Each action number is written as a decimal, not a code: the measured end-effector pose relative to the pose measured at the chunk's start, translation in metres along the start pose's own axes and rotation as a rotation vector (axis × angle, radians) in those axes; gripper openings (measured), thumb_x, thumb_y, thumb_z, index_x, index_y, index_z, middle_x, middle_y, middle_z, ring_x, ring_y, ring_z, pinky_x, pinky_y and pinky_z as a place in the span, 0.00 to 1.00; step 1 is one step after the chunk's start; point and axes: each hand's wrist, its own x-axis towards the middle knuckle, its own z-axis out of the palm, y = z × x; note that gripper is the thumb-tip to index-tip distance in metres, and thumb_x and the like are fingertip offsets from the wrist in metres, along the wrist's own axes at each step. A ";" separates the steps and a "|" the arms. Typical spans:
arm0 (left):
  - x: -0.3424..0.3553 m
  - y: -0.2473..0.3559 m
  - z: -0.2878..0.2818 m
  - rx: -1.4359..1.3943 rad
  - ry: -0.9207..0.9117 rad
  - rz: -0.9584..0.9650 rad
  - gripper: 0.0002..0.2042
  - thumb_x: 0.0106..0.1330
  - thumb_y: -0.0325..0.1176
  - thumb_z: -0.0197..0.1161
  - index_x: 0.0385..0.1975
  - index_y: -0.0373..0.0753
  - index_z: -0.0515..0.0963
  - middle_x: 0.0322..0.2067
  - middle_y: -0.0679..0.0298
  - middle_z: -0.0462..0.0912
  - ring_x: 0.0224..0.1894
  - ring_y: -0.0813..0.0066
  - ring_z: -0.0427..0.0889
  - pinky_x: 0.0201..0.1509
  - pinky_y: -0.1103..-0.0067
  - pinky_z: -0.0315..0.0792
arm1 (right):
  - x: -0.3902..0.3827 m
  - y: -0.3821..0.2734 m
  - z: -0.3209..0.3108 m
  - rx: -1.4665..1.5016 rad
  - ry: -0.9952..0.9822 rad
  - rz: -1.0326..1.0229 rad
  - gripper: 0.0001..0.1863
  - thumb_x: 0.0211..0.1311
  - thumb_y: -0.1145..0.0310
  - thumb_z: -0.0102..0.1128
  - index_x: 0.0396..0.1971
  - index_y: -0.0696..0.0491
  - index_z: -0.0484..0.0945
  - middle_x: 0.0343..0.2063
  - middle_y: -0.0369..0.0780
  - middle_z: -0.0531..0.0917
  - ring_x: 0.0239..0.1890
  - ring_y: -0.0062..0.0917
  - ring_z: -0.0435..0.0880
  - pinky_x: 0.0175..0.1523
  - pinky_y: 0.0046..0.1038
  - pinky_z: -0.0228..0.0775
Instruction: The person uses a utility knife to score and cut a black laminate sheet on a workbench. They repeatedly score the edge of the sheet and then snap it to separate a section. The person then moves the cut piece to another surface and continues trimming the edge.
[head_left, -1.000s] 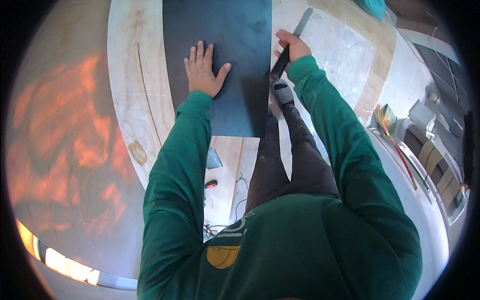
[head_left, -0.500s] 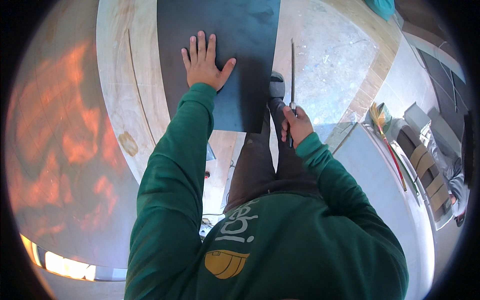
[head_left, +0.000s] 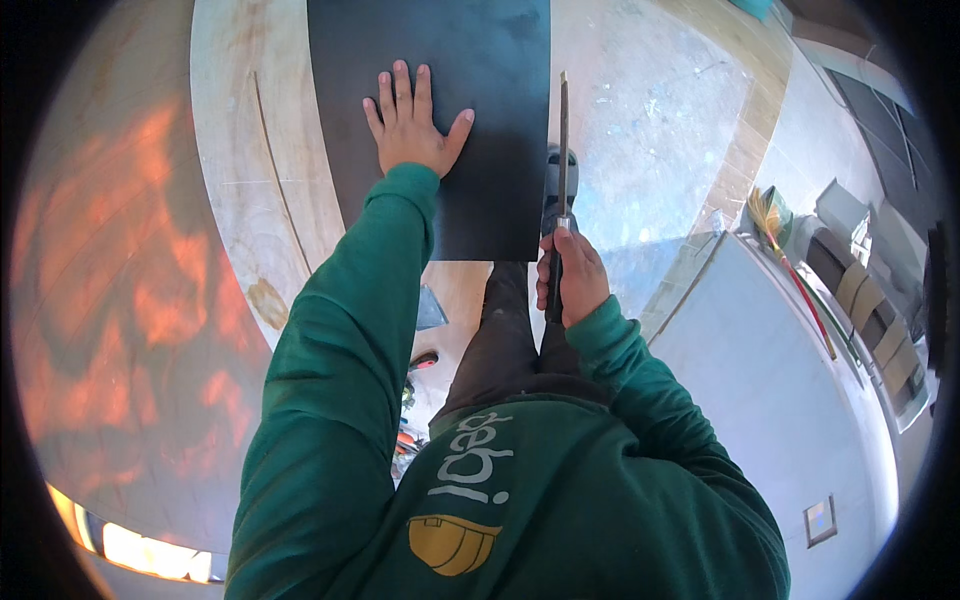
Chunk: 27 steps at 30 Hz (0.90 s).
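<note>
My left hand (head_left: 412,135) lies flat with fingers spread on a smooth dark grey board (head_left: 505,150), pressing on its upper face. My right hand (head_left: 582,280) is wrapped round the black handle of a long, narrow, blunt-ended metal tool that looks like a file (head_left: 563,140). The blade points away from me, just beside the board's right edge. Whether the blade touches that edge I cannot tell. The board's near end overhangs my legs.
A pale wooden surface (head_left: 225,130) with a thin strip of wood (head_left: 268,140) lies left of the board. At right stand a white panel (head_left: 770,360) and a straw broom (head_left: 765,215) with a red handle. Tools (head_left: 424,360) lie below, partly hidden by my left arm.
My right hand has moved left and slightly nearer me, bringing the file close beside the board's right edge, its blade now straighter. The left hand stays flat on the board.
</note>
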 end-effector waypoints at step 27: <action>-0.004 -0.007 0.012 -0.011 0.059 0.011 0.42 0.62 0.66 0.52 0.73 0.49 0.56 0.75 0.59 0.49 0.78 0.58 0.43 0.77 0.54 0.33 | 0.007 0.009 0.004 -0.287 0.094 -0.052 0.24 0.74 0.46 0.43 0.32 0.54 0.68 0.13 0.36 0.70 0.09 0.22 0.69 0.13 0.27 0.65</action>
